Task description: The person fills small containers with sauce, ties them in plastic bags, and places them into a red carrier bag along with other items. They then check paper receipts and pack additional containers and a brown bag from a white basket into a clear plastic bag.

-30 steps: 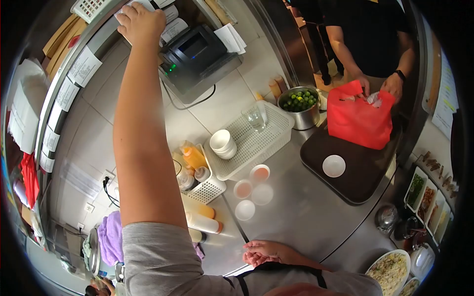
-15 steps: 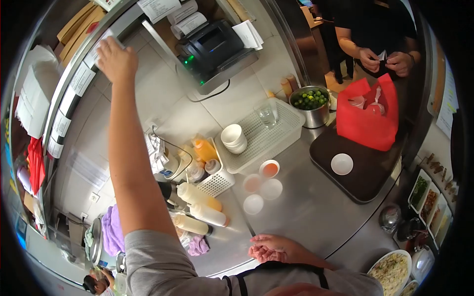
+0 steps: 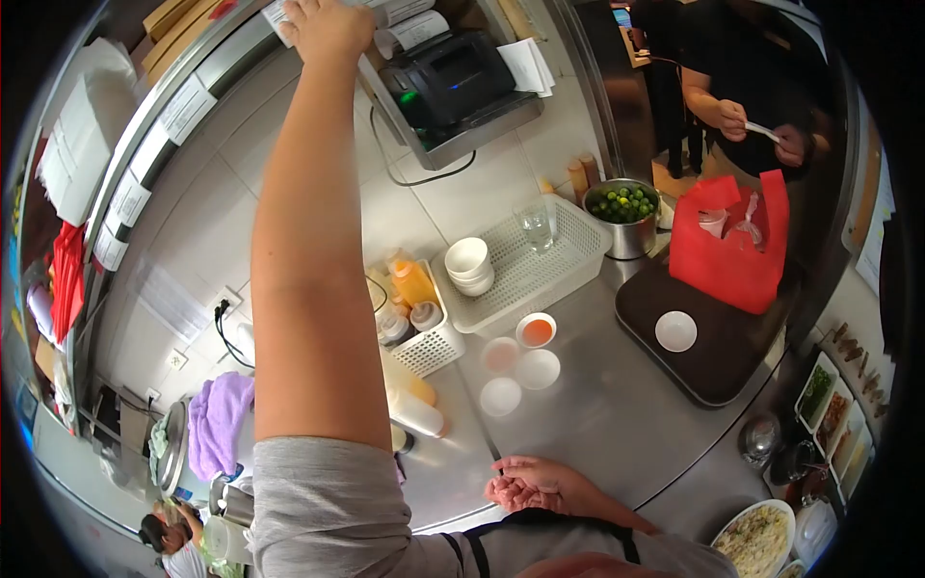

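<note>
My left hand (image 3: 328, 27) is raised high at the top edge of the view, against the metal ticket rail (image 3: 231, 46). Its fingers are stretched out and the thumb is apart, with the fingertips at a white paper slip (image 3: 277, 19); the frame partly cuts them off. My right hand (image 3: 528, 485) rests low, near the counter's front edge, its fingers curled in and nothing visible in them. Ahead of it on the steel counter (image 3: 578, 414) are several small white bowls (image 3: 501, 396), one with orange sauce (image 3: 537, 333).
A black printer (image 3: 448, 77) sits on a wall shelf. White baskets (image 3: 578, 265), stacked bowls (image 3: 469, 265) and a pot of green limes (image 3: 621, 217) line the back. A red bag (image 3: 727, 255) stands on a dark tray (image 3: 665, 361). Another person's hands (image 3: 761, 135) are beyond it.
My left hand has moved right along the rail, and the paper slip at its fingers appears further right. My right hand has stayed put. The view has shifted slightly.
</note>
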A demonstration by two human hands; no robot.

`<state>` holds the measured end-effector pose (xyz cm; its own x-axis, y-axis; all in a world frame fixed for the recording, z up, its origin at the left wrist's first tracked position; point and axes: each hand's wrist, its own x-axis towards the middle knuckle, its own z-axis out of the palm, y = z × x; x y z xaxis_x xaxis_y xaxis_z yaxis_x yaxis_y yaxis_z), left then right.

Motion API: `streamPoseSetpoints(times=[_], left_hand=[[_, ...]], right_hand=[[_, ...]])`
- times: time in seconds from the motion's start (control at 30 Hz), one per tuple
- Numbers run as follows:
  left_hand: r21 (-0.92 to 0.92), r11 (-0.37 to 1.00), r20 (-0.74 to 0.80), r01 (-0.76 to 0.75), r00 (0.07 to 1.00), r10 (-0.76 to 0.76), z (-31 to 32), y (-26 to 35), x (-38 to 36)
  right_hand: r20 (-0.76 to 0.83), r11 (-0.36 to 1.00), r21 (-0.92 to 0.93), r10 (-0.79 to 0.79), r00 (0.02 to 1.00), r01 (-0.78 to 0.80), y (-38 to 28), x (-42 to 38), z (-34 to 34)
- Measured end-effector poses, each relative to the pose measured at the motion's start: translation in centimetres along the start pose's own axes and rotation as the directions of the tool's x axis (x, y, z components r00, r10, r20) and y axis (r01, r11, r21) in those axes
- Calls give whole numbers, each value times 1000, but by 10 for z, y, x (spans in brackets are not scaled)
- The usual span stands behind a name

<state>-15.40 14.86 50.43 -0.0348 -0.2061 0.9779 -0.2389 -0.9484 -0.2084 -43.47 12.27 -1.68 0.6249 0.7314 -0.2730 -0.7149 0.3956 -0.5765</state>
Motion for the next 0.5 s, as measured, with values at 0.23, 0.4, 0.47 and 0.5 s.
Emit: streamPoseSetpoints(times=[0.23, 0.4, 0.47, 0.5], left_hand=[[12, 983, -152, 184, 972, -180, -40, -81, -9], [166, 950, 37, 265, 961, -275, -56, -123, -34], [186, 943, 68, 275, 954, -291, -54, -119, -32], [203, 937, 83, 285, 948, -306, -56, -117, -32]], right_hand=[[-23, 999, -34, -9, 1000, 9, -3, -7, 7], [9, 996, -86, 0, 1000, 1, 10, 14, -16], [16, 996, -89, 6, 1000, -4, 12, 16, -20], [21, 998, -61, -8, 1000, 10, 13, 16, -20]])
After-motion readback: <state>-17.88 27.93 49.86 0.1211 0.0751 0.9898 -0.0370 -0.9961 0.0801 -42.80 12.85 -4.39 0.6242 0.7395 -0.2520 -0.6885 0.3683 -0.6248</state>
